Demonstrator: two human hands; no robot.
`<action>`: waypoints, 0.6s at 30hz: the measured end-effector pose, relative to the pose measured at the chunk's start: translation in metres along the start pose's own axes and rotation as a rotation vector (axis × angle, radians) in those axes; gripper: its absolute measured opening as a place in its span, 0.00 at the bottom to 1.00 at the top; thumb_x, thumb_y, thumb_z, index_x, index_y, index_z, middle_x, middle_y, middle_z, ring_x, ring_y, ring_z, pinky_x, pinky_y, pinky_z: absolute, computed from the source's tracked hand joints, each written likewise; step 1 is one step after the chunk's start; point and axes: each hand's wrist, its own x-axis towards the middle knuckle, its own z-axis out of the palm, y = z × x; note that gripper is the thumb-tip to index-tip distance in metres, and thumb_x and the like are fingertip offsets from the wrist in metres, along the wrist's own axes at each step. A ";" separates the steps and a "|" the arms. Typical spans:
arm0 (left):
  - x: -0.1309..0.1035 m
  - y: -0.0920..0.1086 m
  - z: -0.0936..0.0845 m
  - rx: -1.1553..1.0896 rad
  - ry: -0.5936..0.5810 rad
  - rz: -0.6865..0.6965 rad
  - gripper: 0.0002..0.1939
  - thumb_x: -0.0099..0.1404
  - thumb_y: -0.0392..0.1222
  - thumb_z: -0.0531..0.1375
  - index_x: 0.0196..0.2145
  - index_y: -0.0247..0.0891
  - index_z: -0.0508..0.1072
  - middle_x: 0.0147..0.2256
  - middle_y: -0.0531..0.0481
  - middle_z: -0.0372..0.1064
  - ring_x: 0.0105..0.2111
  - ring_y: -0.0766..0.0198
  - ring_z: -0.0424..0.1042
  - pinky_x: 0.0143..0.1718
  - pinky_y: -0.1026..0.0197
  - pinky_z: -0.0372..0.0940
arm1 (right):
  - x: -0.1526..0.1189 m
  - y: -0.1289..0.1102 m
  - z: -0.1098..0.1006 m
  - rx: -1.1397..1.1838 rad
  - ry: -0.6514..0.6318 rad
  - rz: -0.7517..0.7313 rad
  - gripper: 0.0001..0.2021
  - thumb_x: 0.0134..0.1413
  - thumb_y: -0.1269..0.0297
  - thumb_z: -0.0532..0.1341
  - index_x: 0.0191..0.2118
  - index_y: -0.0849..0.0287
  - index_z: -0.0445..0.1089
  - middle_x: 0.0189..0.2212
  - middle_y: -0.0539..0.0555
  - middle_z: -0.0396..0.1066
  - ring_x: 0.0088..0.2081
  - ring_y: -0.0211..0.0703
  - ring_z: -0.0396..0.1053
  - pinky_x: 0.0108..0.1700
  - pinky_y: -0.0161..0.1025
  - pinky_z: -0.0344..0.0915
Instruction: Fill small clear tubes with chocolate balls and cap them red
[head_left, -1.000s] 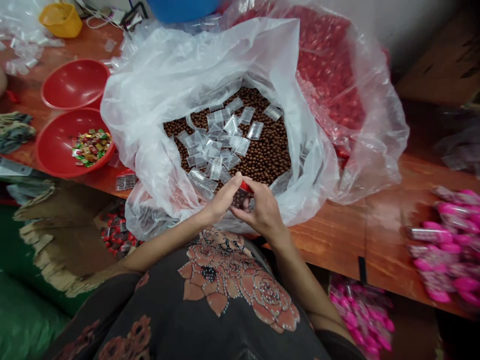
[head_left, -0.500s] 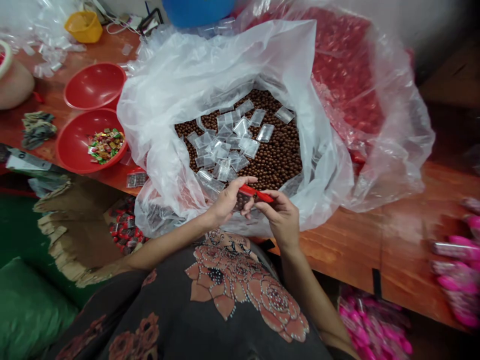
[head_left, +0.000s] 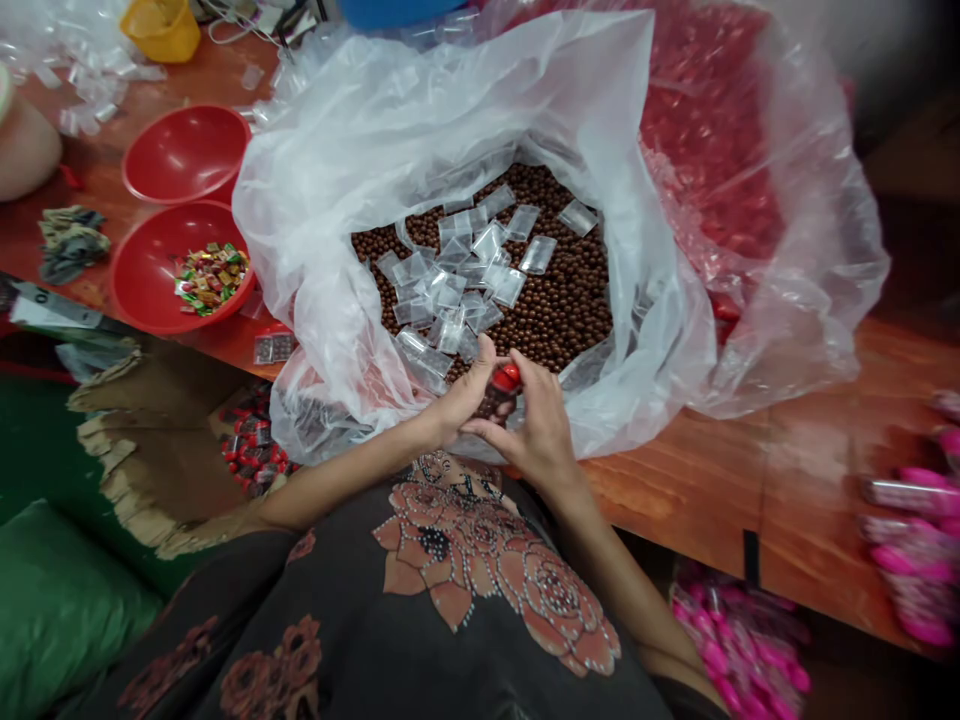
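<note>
Both hands hold one small clear container [head_left: 496,398] of brown balls with a red lid [head_left: 507,376], just above the near edge of a big plastic bag [head_left: 315,190]. My left hand [head_left: 471,392] grips its left side, thumb up by the lid. My right hand [head_left: 538,420] closes on its right side, with a finger at the lid. Inside the bag are many brown balls [head_left: 574,290] with several clear empty containers [head_left: 450,290] lying on top.
Two red bowls stand at the left; the nearer bowl [head_left: 142,280] holds wrapped candies [head_left: 212,278]. A filled container [head_left: 274,347] lies by the table edge. Below is a cardboard box [head_left: 161,430]. Pink-lidded tubes [head_left: 919,550] lie right, and a bag of red pieces [head_left: 712,150] behind.
The red lid has gone from tilted beside the container to sitting on its top. My right hand has moved left, closer to my left hand. The view has shifted slightly.
</note>
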 end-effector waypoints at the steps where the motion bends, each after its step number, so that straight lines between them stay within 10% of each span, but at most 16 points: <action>1: 0.000 0.000 -0.001 -0.019 -0.014 -0.003 0.36 0.63 0.74 0.41 0.31 0.38 0.69 0.18 0.52 0.58 0.16 0.71 0.56 0.17 0.65 0.51 | 0.001 0.000 -0.001 -0.049 -0.019 -0.022 0.45 0.51 0.53 0.67 0.69 0.52 0.44 0.59 0.62 0.61 0.58 0.56 0.62 0.58 0.57 0.63; 18: -0.014 0.006 0.002 0.090 -0.016 0.040 0.35 0.65 0.73 0.39 0.22 0.39 0.57 0.16 0.55 0.51 0.15 0.73 0.51 0.16 0.66 0.46 | 0.013 0.006 -0.010 -0.130 -0.095 -0.259 0.37 0.53 0.52 0.64 0.65 0.59 0.51 0.52 0.63 0.65 0.51 0.53 0.64 0.52 0.50 0.64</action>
